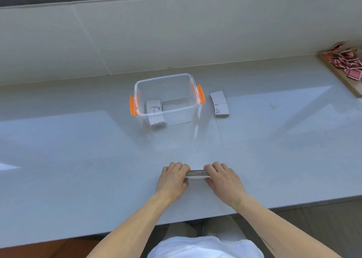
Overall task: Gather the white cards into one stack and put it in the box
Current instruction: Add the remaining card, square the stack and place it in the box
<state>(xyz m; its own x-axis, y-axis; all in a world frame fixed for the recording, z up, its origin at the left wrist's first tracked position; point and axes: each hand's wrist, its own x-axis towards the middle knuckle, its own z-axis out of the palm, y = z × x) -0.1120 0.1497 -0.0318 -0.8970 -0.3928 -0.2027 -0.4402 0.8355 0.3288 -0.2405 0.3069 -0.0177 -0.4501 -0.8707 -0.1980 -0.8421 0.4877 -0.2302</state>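
Both hands' grip closed round card stack, seemingly upright.

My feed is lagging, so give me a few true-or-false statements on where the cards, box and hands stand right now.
1. Both hands grip one stack of cards on the counter: left hand, right hand. True.
2. The clear box has its lid on. False: it is open on top.
3. Another card stack lies right of the box. True.
4. The box is empty. False: cards already lie inside.
5. The box latches are blue. False: orange.
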